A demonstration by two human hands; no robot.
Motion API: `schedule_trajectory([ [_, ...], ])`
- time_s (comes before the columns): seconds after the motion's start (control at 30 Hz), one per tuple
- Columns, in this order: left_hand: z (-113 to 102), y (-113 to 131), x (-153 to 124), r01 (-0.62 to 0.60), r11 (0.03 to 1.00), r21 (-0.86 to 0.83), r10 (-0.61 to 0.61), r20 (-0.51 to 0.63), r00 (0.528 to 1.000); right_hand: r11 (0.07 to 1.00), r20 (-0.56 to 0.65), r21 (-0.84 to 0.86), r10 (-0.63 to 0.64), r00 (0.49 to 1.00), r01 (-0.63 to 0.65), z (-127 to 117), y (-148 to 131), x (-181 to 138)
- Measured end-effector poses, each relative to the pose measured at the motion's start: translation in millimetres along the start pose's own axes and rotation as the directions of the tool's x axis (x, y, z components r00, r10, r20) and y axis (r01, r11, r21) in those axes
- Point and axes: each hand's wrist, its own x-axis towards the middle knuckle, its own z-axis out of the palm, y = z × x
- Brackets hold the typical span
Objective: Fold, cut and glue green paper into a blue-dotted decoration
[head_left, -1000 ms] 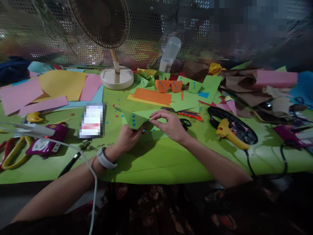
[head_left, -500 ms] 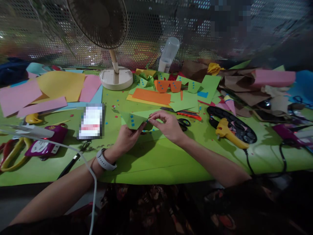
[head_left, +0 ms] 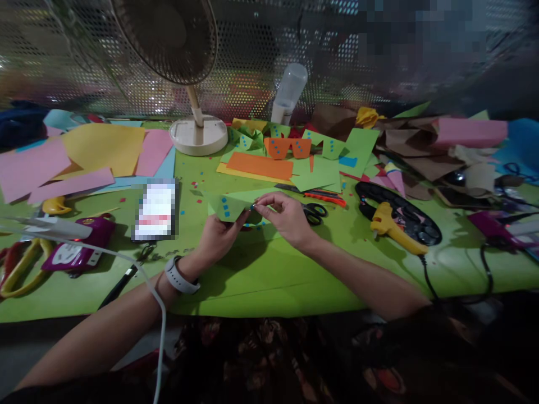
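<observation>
Green paper glasses (head_left: 227, 207) with small blue paper squares on one lens are held up over the table in my left hand (head_left: 219, 240), its fingers closed on their lower edge. The wrist below wears a pale watch. My right hand (head_left: 286, 220) pinches a tiny blue paper piece (head_left: 252, 207) with thumb and forefinger, at the edge of the glasses. Whether that piece touches the green paper, I cannot tell. Behind my right hand lie black-handled scissors (head_left: 315, 214) and an orange cutter (head_left: 326, 198).
Orange paper glasses (head_left: 290, 148) with blue dots stand beyond my hands, among cut sheets. To the left are a phone (head_left: 155, 210), a purple power strip (head_left: 80, 249) and a fan (head_left: 197, 134). A yellow glue gun (head_left: 396, 230) rests on a black tray (head_left: 425, 230) at right.
My hands stay almost in place at the glasses. The right fingertips have tilted slightly, and the blue piece between them shows more clearly now.
</observation>
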Motion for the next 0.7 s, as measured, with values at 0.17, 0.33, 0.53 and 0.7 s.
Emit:
schedule_trajectory([
  [0.17, 0.0, 1.1, 1.5, 0.013, 0.998, -0.054, -0.012, 0.025, 1.0, 0.999, -0.011, -0.037, 0.005, 1.0, -0.005, 0.2, -0.5, -1.0],
  [0.33, -0.3, 1.7, 1.5, 0.019, 0.991, -0.136, -0.015, 0.027, 1.0, 0.999, -0.032, 0.006, 0.035, 0.999, -0.035, 1.2, -4.6, -2.1],
  [0.53, -1.1, 6.1, 0.0, 0.078, 0.985, -0.153, -0.076, 0.02, 0.997, 0.992, -0.01, 0.097, 0.078, 0.997, -0.076, -3.3, -14.4, -1.8],
  [0.7, -1.7, 8.8, -1.9, 0.117, 0.984, -0.131, -0.115, 0.023, 0.993, 0.999, 0.077, -0.004, 0.04, 0.996, -0.04, -7.5, -12.8, 0.6],
])
